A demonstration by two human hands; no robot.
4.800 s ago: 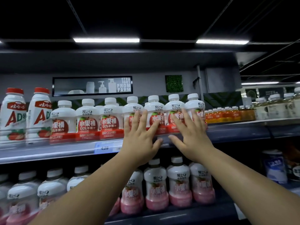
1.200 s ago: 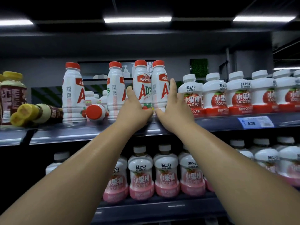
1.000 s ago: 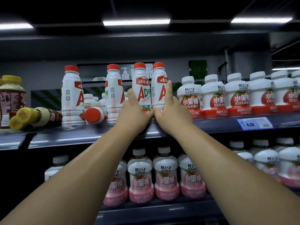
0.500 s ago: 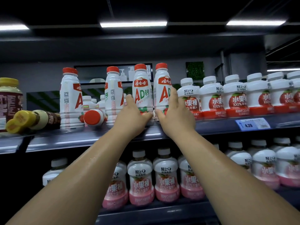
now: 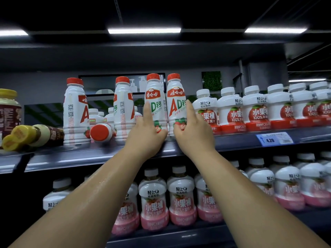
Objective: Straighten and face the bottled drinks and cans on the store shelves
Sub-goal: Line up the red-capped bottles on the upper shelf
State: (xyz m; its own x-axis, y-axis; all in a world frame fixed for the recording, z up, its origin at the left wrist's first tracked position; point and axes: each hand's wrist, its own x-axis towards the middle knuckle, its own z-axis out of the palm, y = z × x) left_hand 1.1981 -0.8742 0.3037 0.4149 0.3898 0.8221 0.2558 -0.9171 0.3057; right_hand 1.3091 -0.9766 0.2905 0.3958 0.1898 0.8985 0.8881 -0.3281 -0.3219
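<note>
Dark store shelving runs across the frame under strip lights (image 5: 144,30), with an upper shelf (image 5: 232,142) at mid-height and a lower shelf (image 5: 161,238) near the bottom.

At the centre of the upper shelf two tall white, red-capped bottles stand upright, just beside each other. The left AD bottle (image 5: 155,97) shows a red band reading 娃哈哈 and below it a green D and 钙; a finger covers its A. The right AD bottle (image 5: 176,100) carries the same band, with a red A and a green D cut off at its right side.

The left hand (image 5: 146,136) grips the low part of the left AD bottle, index finger straight up the label and thumb curled across the base. The right hand (image 5: 194,136) grips the right AD bottle the same way, index finger up its right side. The other fingers of both hands are hidden behind the bottles.

Left of centre, two turned AD bottles (image 5: 75,111) show QR codes and only part of the A. Between them a fallen bottle (image 5: 101,132) lies with its red cap toward the camera. Further left, brown bottles (image 5: 26,136) with yellow caps lie on their sides, and a yellow-lidded jar (image 5: 8,108) is cut by the frame edge, its print unreadable.

On the right stands a row of squat juice bottles (image 5: 231,109) marked 轻上, 水果桶 and 100% 苹果汁, above a price tag (image 5: 275,139) reading 4.20. The pink bottles (image 5: 180,199) on the lower shelf, also marked 水果桶, are partly hidden behind both forearms.
</note>
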